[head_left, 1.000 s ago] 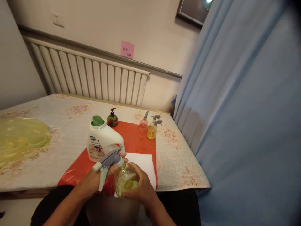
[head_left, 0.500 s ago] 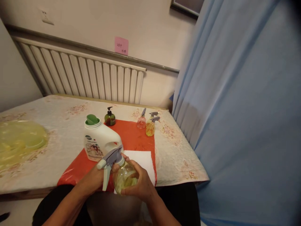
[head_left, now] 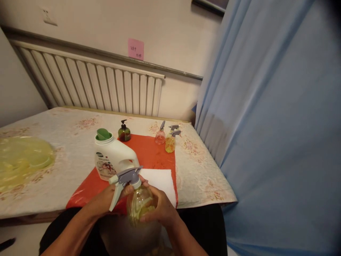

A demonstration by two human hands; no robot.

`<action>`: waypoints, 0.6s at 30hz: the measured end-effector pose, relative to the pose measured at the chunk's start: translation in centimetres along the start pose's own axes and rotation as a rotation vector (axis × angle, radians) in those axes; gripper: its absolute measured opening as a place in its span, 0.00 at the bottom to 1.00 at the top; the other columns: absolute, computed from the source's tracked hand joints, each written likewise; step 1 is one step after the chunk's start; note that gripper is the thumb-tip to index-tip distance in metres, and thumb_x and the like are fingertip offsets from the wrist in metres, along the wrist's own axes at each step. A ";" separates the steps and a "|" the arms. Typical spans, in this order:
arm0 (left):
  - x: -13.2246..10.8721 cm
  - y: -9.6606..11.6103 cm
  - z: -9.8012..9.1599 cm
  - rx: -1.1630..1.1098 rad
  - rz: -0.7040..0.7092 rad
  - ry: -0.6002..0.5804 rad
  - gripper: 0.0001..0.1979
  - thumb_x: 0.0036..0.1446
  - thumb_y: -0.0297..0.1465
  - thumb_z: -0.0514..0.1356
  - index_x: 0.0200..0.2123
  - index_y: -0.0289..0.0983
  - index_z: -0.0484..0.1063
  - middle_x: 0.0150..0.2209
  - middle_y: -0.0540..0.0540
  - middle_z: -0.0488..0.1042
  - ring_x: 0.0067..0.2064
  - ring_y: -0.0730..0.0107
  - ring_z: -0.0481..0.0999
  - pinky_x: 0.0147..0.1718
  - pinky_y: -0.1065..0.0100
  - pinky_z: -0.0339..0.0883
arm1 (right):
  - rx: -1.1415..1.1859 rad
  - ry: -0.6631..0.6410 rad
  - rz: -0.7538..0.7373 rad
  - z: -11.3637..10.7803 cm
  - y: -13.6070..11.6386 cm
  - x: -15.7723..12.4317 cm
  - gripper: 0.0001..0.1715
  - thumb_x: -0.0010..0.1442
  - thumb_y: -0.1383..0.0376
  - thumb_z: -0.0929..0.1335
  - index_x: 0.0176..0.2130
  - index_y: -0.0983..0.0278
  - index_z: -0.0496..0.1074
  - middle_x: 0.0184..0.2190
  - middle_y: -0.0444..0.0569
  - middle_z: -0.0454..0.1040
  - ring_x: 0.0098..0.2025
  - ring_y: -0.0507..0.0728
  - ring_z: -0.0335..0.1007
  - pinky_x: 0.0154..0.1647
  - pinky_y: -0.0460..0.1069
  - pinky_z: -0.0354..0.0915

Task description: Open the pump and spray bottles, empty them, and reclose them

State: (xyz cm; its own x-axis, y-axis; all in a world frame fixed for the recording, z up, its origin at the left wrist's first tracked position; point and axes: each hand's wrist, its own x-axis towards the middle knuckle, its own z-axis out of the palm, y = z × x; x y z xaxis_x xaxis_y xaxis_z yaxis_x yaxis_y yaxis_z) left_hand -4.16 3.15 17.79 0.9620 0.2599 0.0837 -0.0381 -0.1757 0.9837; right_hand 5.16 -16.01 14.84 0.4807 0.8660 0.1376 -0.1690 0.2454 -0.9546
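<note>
Both hands hold a clear yellowish spray bottle (head_left: 137, 204) with a grey spray head and pale trigger, tilted slightly at the table's front edge. My left hand (head_left: 105, 201) is closed behind its neck, with the fingers partly hidden by the spray head. Wrapped round the right side of the bottle's body is my right hand (head_left: 161, 208), its thumb low on the front. Just beyond them a white detergent jug (head_left: 114, 156) stands upright on a red sheet (head_left: 154, 154), with a green cup (head_left: 103, 134) in its mouth. A folded white cloth (head_left: 161, 181) lies beside the bottle.
Farther back stand a dark green pump bottle (head_left: 124, 132), a pink spray bottle (head_left: 160, 136) and two yellow spray bottles (head_left: 170, 143). Yellow plastic (head_left: 23, 158) lies at the left on the floral table cover (head_left: 71, 149). A blue curtain (head_left: 266, 142) hangs at the right.
The spray bottle has turned slightly in my hands: its body now sits more upright and its trigger has swung left. Both hands keep their hold. The view has shifted a little.
</note>
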 end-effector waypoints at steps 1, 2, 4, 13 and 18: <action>0.0 0.2 0.0 0.028 0.003 -0.049 0.15 0.50 0.39 0.67 0.42 0.40 0.79 0.41 0.42 0.81 0.52 0.46 0.75 0.54 0.57 0.66 | 0.033 -0.005 0.011 0.0 0.1 0.0 0.58 0.28 0.58 0.83 0.59 0.56 0.69 0.60 0.48 0.67 0.60 0.66 0.64 0.49 0.55 0.69; 0.1 0.4 0.1 0.053 0.009 -0.098 0.16 0.53 0.39 0.65 0.44 0.40 0.78 0.42 0.42 0.81 0.53 0.46 0.74 0.54 0.57 0.66 | 0.063 -0.007 0.032 0.0 0.3 0.0 0.57 0.27 0.58 0.83 0.58 0.57 0.71 0.58 0.48 0.69 0.57 0.65 0.66 0.48 0.54 0.69; 0.1 0.6 0.2 0.054 0.018 -0.157 0.17 0.58 0.39 0.61 0.49 0.40 0.76 0.44 0.42 0.80 0.54 0.48 0.73 0.55 0.56 0.65 | 0.119 -0.007 0.095 0.0 0.8 -0.1 0.51 0.26 0.59 0.83 0.52 0.61 0.74 0.49 0.47 0.75 0.49 0.62 0.71 0.43 0.51 0.70; 0.3 1.0 1.2 -0.211 0.069 -0.305 0.19 0.61 0.45 0.57 0.48 0.40 0.75 0.49 0.40 0.77 0.57 0.47 0.71 0.53 0.51 0.67 | 0.333 -0.076 0.156 1.3 1.8 -0.4 0.43 0.30 0.51 0.80 0.45 0.66 0.74 0.39 0.51 0.77 0.41 0.63 0.75 0.37 0.53 0.72; 0.3 0.1 1.5 -0.455 0.033 -0.291 0.17 0.60 0.44 0.59 0.46 0.40 0.75 0.45 0.41 0.77 0.56 0.48 0.71 0.57 0.48 0.62 | 0.355 -0.039 0.145 1.5 2.3 -0.7 0.38 0.41 0.44 0.73 0.46 0.64 0.73 0.39 0.54 0.77 0.45 0.67 0.74 0.40 0.58 0.73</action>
State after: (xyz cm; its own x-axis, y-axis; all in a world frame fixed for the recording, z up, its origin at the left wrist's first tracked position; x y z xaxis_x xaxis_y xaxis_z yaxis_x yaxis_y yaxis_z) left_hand -3.49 1.77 17.63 0.9911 -0.0241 0.1312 -0.1202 0.2661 0.9564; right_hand 3.08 -15.40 12.93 0.3981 0.9170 0.0238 -0.5239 0.2486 -0.8147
